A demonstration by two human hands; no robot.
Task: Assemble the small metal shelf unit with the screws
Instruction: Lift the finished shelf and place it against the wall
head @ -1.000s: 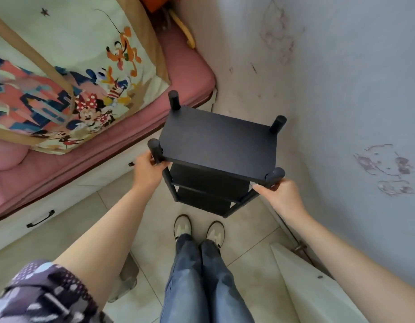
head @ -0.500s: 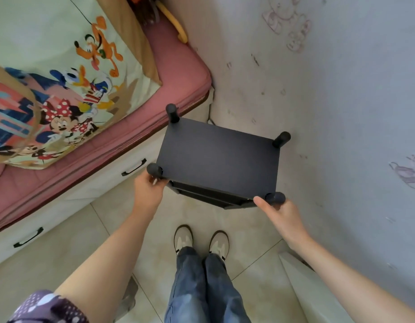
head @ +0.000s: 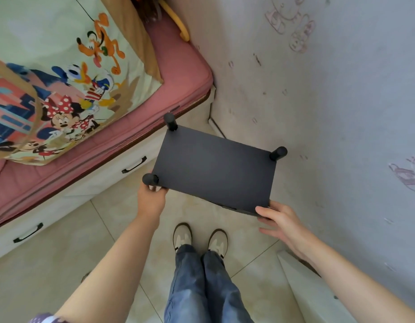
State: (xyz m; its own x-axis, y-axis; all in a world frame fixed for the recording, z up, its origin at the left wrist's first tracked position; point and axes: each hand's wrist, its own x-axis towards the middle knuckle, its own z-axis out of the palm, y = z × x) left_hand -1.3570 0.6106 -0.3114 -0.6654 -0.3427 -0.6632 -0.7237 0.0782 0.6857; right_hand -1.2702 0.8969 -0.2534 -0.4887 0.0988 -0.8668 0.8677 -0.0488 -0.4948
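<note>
The shelf unit [head: 214, 169] stands in the floor corner between bed [head: 178, 73] and wall [head: 330, 113]. Left hand [head: 151, 199] grips the near-left post; right hand [head: 280, 220] pinches the near-right corner. The unit is likely rigid and light; hold it at the posts.

Top panel hides nearly everything below it on the black shelf unit [head: 215, 169]
The near-right corner post sits out of sight behind the right hand [head: 280, 220], whose fingertips slip under the panel's edge, so its grip is unclear; the left hand [head: 151, 198] curls its fingers beneath the near-left corner, their tips covered; lower shelves and any screws cannot be seen; the bed [head: 183, 73] and its cartoon blanket [head: 68, 73] run off the left and top edges; a white board [head: 318, 292] at near right is cut by the bottom edge
</note>
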